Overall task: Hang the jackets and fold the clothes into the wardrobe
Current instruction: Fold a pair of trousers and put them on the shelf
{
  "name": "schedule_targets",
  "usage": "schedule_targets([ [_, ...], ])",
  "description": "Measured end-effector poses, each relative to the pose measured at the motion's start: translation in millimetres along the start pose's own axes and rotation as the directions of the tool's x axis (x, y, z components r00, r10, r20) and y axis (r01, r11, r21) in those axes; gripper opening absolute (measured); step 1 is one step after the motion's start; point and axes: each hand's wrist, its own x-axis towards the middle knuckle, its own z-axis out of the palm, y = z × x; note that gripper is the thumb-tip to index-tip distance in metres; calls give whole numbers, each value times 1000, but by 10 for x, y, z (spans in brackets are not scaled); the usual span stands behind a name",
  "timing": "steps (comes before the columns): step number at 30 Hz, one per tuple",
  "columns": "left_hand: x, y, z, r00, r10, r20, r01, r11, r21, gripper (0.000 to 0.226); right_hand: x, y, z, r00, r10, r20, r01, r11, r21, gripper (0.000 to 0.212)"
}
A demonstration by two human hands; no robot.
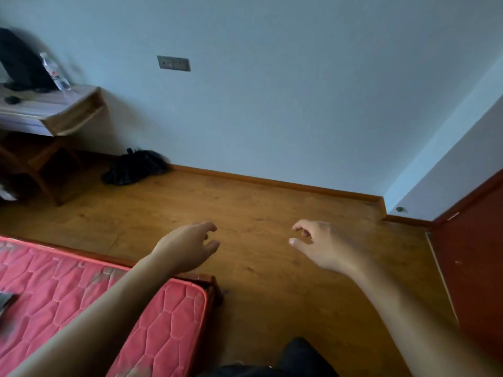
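Mattress (81, 289) near left; dark scrap (6, 300) at its left edge, maybe clothes, cannot tell. Left hand (187, 247), right hand (318, 246) apart over floor (272, 210), fingers loosely curled, empty: likely free to fetch garment. Black heap (134, 167) far left by wall. Red panel (473, 268) right, perhaps wardrobe.

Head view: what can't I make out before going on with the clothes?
- Red-brown panel, head view: cut off by right edge; wardrobe or door, cannot tell.
- Black heap on floor, head view: too dark; bag or clothing unclear.
- Dark item on mattress, head view: cut by left edge, blurred.
- Desk items, head view: motion-blurred.
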Motion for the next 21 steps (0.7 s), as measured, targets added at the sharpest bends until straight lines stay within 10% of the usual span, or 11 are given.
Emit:
schedule_targets([
  [12, 2271, -302, -732, 974, -226, -32, 221, 967, -125, 50, 3127, 24, -806, 974, -193, 121, 200, 979, -50, 47],
  [21, 2887, -1194, -1210, 838, -543, -52, 505, 808, -303, 49, 5029, -1255, -1183, 813, -492, 311, 547, 828, -119, 47],
])
